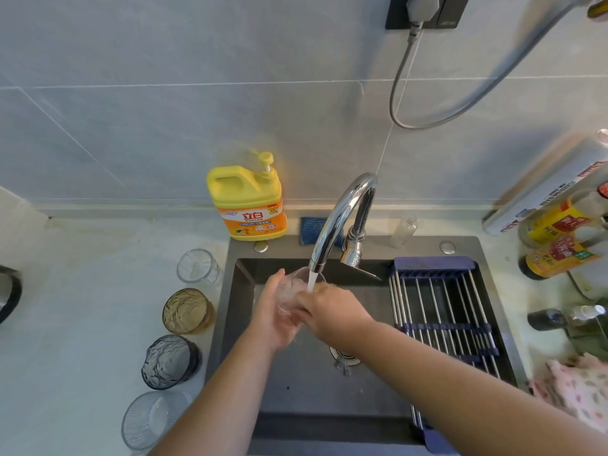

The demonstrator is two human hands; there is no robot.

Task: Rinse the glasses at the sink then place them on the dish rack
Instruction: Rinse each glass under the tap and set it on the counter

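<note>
A clear glass (293,291) sits under the running stream from the chrome faucet (342,218), over the dark sink (306,383). My left hand (274,314) cups it from the left and below. My right hand (329,309) grips it from the right, fingers curled on its wall. On the counter left of the sink stand a clear glass (198,266), an amber glass (187,311), a dark blue-grey glass (169,361) and a ribbed clear glass (149,419). The roll-up dish rack (441,320) spans the sink's right side and holds nothing.
A yellow dish soap bottle (246,202) stands behind the sink, with a blue sponge (312,230) and a small clear bottle (404,231) beside the faucet. Sauce bottles (559,241) crowd the right counter. A pink cloth (579,386) lies at the right front.
</note>
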